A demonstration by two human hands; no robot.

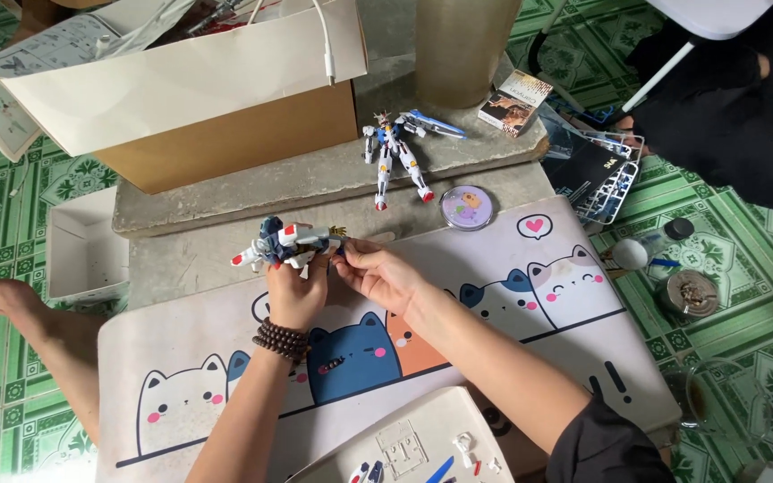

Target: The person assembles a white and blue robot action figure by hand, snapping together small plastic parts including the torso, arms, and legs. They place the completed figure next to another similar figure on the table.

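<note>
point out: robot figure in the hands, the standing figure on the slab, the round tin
held robot figure [281, 243], head view, on its blue torso
standing robot figure [393, 154], head view, on its chest
round tin [467, 207], head view, on its lid centre

**Green tiled floor around a low stone slab**

The floor [744, 224] has green tiles with a pale leaf pattern. On it lies a low grey stone slab [315, 174], and a mat with cartoon cats [494, 259] is just beside it. A cardboard box [225, 134] stands on the slab. The light is soft and even daylight.
</note>
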